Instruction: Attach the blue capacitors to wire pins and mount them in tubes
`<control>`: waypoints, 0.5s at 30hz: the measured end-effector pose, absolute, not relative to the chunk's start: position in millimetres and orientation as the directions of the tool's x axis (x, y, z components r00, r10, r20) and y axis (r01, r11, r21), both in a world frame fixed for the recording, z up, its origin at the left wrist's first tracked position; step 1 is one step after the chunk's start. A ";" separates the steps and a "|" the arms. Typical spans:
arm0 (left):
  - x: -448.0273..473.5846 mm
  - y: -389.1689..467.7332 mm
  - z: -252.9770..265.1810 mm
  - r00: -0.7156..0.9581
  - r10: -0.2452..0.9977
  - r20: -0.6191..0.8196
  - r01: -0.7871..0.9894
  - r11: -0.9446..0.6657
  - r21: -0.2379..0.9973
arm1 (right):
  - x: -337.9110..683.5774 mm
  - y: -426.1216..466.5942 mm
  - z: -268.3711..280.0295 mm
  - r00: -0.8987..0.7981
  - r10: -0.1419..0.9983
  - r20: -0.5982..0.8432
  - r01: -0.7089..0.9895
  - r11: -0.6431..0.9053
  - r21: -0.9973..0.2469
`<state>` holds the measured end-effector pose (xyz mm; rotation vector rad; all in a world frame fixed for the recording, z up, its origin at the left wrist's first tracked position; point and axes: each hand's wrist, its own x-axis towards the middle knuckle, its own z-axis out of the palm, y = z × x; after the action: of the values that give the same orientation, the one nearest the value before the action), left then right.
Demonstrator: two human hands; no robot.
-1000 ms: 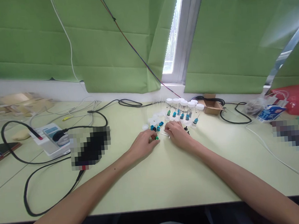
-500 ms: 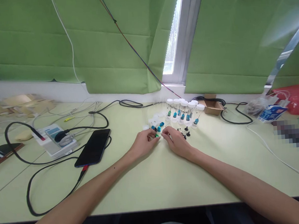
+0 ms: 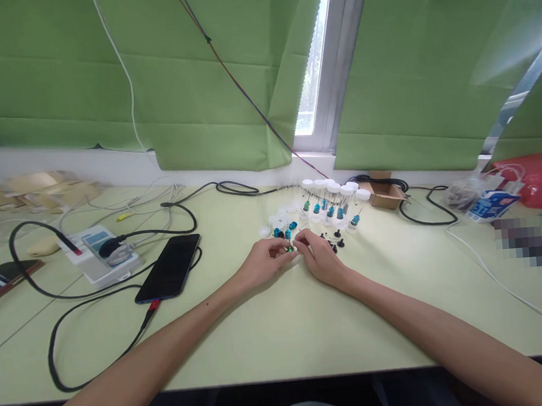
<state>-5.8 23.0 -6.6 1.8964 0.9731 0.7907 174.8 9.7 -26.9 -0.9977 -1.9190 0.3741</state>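
Observation:
The fingertips of my left hand [image 3: 267, 261] are closed on a small shiny green part [image 3: 290, 249] with a thin upright stem. Close beside it, my right hand [image 3: 321, 258] has its fingers pinched together; whatever they grip is too small to make out. Just beyond my left fingers lie several small blue metallic parts [image 3: 293, 225]. Several small black parts [image 3: 340, 243] with round heads are scattered to the right of my right hand. Behind the hands stand several clear tubes [image 3: 355, 218] with white caps, holding blue or green pieces on thin stems.
A phone [image 3: 168, 268] lies to the left, near a white power strip [image 3: 99, 254] and looping black cables. An open cardboard box [image 3: 383, 194] sits behind the tubes. At the right are a blue-and-white packet [image 3: 494, 205] and a red bag [image 3: 536, 179].
My left hand has shifted slightly right with the green part, closer to my right hand. The part's stem now shows upright. My right hand has barely moved.

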 end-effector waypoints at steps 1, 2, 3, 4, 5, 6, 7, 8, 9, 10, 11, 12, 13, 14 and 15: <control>-5.5 22.6 -6.4 0.506 0.850 0.143 0.308 -0.333 0.891 | 175.0 9.8 -27.1 -0.257 0.765 0.591 0.489 0.630 -0.603; -5.1 22.3 -6.2 0.512 0.848 0.136 0.293 -0.321 0.901 | 175.1 9.8 -27.1 -0.259 0.762 0.594 0.486 0.634 -0.602; -4.9 22.1 -6.0 0.518 0.846 0.127 0.277 -0.307 0.910 | 175.1 9.7 -27.1 -0.262 0.759 0.596 0.483 0.638 -0.600; -4.7 21.9 -5.9 0.525 0.843 0.118 0.261 -0.291 0.920 | 175.2 9.5 -27.0 -0.266 0.755 0.600 0.479 0.643 -0.597; -4.6 21.7 -5.8 0.532 0.840 0.108 0.244 -0.274 0.930 | 175.3 9.2 -26.9 -0.271 0.751 0.602 0.475 0.648 -0.595; -4.5 21.6 -5.8 0.539 0.837 0.097 0.228 -0.255 0.940 | 175.3 8.9 -26.9 -0.275 0.747 0.605 0.473 0.653 -0.591; -4.5 21.4 -5.9 0.545 0.834 0.085 0.213 -0.235 0.948 | 175.4 8.7 -27.0 -0.280 0.744 0.606 0.473 0.657 -0.588; -4.4 21.3 -6.0 0.548 0.833 0.074 0.200 -0.216 0.956 | 175.5 8.6 -27.2 -0.284 0.742 0.608 0.474 0.660 -0.584; -4.4 21.3 -6.2 0.549 0.833 0.065 0.189 -0.199 0.962 | 175.6 8.6 -27.5 -0.289 0.739 0.608 0.475 0.662 -0.579; -4.3 21.3 -6.5 0.548 0.834 0.057 0.181 -0.185 0.966 | 175.7 8.7 -27.9 -0.293 0.738 0.608 0.477 0.664 -0.576; -4.2 21.4 -6.8 0.547 0.836 0.050 0.175 -0.173 0.969 | 175.9 8.9 -28.4 -0.296 0.735 0.610 0.478 0.667 -0.572; -4.1 21.7 -7.1 0.546 0.837 0.044 0.171 -0.163 0.972 | 176.1 9.1 -28.9 -0.297 0.732 0.613 0.479 0.669 -0.568; -3.9 21.9 -7.5 0.545 0.838 0.039 0.167 -0.154 0.974 | 176.3 9.4 -29.4 -0.297 0.730 0.616 0.479 0.672 -0.565; -3.7 22.2 -7.9 0.545 0.837 0.034 0.162 -0.146 0.976 | 176.5 9.6 -29.7 -0.297 0.727 0.619 0.480 0.674 -0.562; -3.6 22.5 -8.3 0.547 0.836 0.030 0.156 -0.137 0.978 | 176.6 9.9 -29.9 -0.297 0.725 0.621 0.481 0.676 -0.559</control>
<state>-3.6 22.5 -8.3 1.6276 0.8548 0.7341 176.6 9.9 -29.9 -0.9367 -1.9586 0.3312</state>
